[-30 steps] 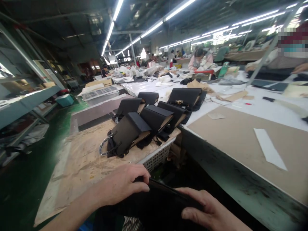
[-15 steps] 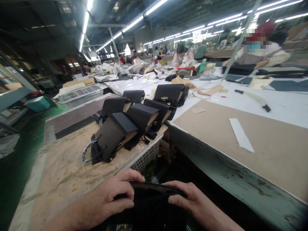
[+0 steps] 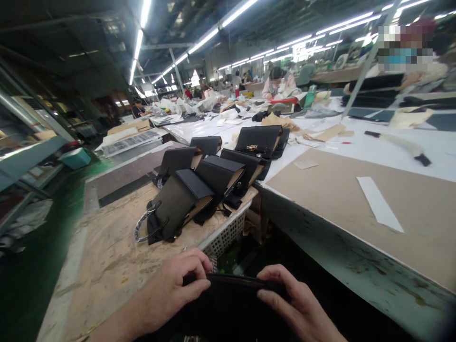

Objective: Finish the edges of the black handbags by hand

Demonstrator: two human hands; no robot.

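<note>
Gripping a black bag (image 3: 231, 304) by its top rim, low in front of the person, the left hand (image 3: 174, 289) pinches the near left edge. To the right, the right hand (image 3: 295, 304) clasps the same rim. Beyond them more bags (image 3: 199, 185) lie on a basket (image 3: 228, 232), beside the table (image 3: 356, 199) with a white strip (image 3: 379, 204).

L grip (image 3: 174, 292) & forearm bare, R grip (image 3: 295, 304) bare
</note>
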